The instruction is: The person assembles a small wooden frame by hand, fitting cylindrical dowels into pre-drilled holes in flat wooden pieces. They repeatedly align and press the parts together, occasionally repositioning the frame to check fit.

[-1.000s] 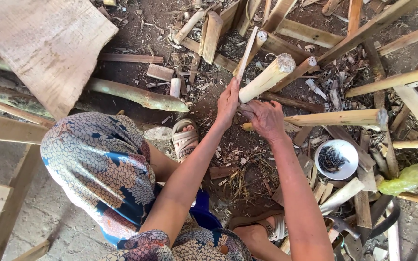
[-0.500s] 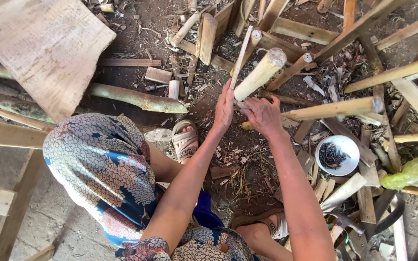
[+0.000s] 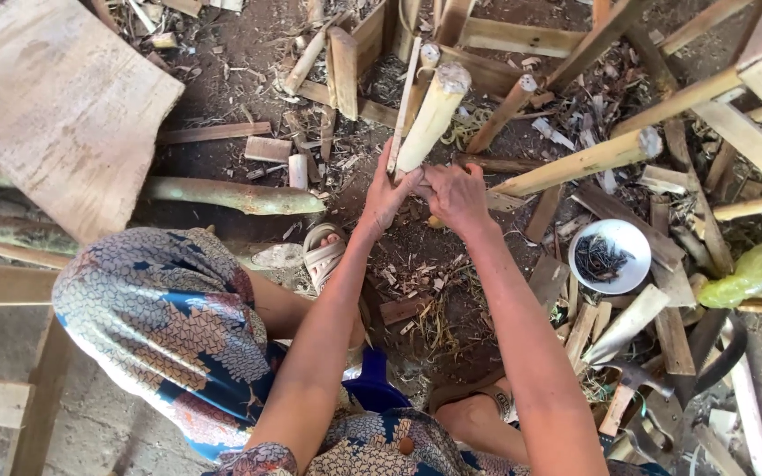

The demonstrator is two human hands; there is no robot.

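My left hand (image 3: 387, 192) is wrapped around the lower end of a pale, peeled bamboo piece (image 3: 434, 113) that stands tilted away from me. A thin split strip (image 3: 405, 95) runs alongside it on the left. My right hand (image 3: 457, 196) grips the bottom of the same piece from the right, fingers curled. Both hands meet above dark soil littered with shavings. My patterned skirt covers my left knee (image 3: 165, 317), and my sandalled foot (image 3: 324, 251) rests just left of the hands.
A white bowl of dark nails (image 3: 610, 256) sits to the right. A long pale pole (image 3: 579, 163) slants right of my hands. A plywood board (image 3: 50, 106) lies at top left, a green log (image 3: 222, 194) beside it. A hammer (image 3: 628, 388) lies at lower right among offcuts.
The bamboo piece has been tipped more upright and nearer, and both hands have closed in together on its lower end. The view shifted slightly.
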